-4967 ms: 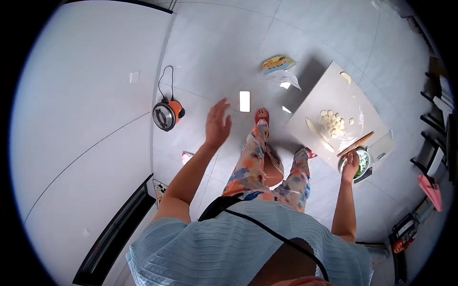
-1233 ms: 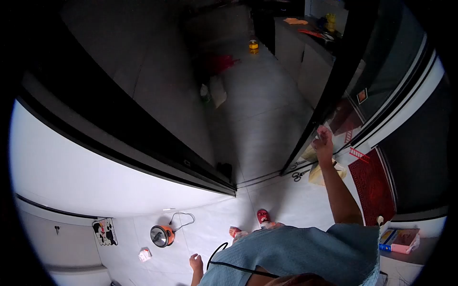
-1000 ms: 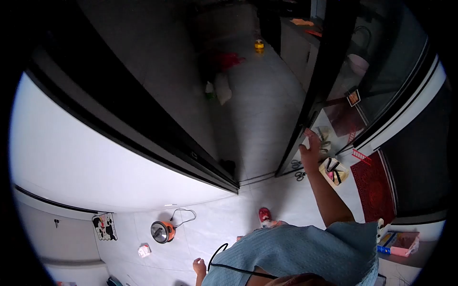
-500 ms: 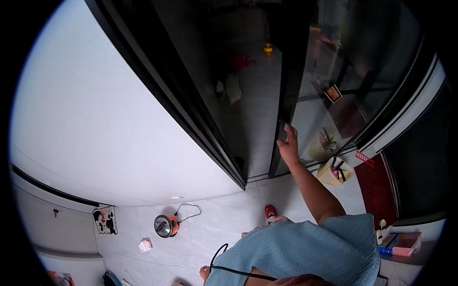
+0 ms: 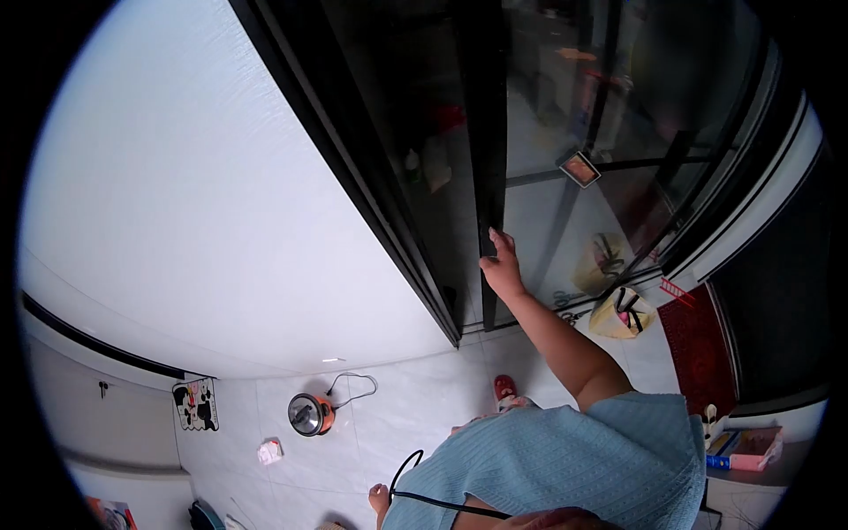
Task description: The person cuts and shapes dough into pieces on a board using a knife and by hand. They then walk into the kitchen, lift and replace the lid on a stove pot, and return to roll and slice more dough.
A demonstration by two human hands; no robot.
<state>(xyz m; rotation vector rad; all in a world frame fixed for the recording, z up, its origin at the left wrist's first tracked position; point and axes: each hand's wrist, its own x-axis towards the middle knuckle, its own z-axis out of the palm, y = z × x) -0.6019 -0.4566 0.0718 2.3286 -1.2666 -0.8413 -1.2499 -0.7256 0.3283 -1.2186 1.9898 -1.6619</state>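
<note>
My right hand (image 5: pixel 503 268) is at the black frame edge of a sliding glass door (image 5: pixel 484 194), with its fingers closed on the frame and the thumb on the near side. To the left of that edge a narrow dark gap (image 5: pixel 446 230) leads into another room. My left hand (image 5: pixel 379 499) hangs low beside my body, small in view, its fingers curled in and nothing seen in them. A black cable (image 5: pixel 450 506) runs across the blue top near it.
An orange pot-shaped appliance (image 5: pixel 311 414) with its cord lies on the tiled floor, near a small white packet (image 5: pixel 270 451). A cream bag (image 5: pixel 622 313) stands by the glass, beside a red mat (image 5: pixel 698 353). A pink bin (image 5: pixel 758 448) sits at the right. The white wall (image 5: pixel 203 203) fills the left.
My right hand and the door's frame edge have moved left, and the gap has narrowed. My left hand stays low at my side.
</note>
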